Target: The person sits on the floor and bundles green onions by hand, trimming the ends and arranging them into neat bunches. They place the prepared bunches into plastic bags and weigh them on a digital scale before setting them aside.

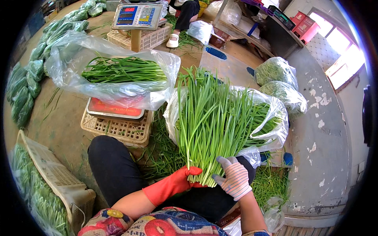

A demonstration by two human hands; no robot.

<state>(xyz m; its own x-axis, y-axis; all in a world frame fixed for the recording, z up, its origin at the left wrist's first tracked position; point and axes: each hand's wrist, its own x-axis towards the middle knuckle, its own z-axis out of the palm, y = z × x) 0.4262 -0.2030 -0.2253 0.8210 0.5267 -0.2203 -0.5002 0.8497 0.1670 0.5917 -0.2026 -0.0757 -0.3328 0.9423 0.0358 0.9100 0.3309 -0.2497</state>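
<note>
A broad bunch of garlic chives (211, 124) lies across my lap, its cut ends towards me and its leaves pointing away. My left hand (181, 180), in a red rubber glove, grips the stem ends from the left, its fingers partly hidden beneath them. On the right side of the ends rests my right hand (233, 177) in a striped knit glove, thumb and fingers apart. Behind the bunch, an open clear plastic bag (279, 118) holds more chives. Another bunch of chives (127, 70) lies in an open plastic bag (73, 85) on a scale (116, 109).
The scale stands on a cream plastic crate (118, 129); its display (137, 16) is beyond. Bagged greens line the floor at left, and a crate of greens (56, 174) stands lower left. Filled bags (283, 94) sit by the grey wall (316, 147). Another person's leg (187, 14) shows at the top.
</note>
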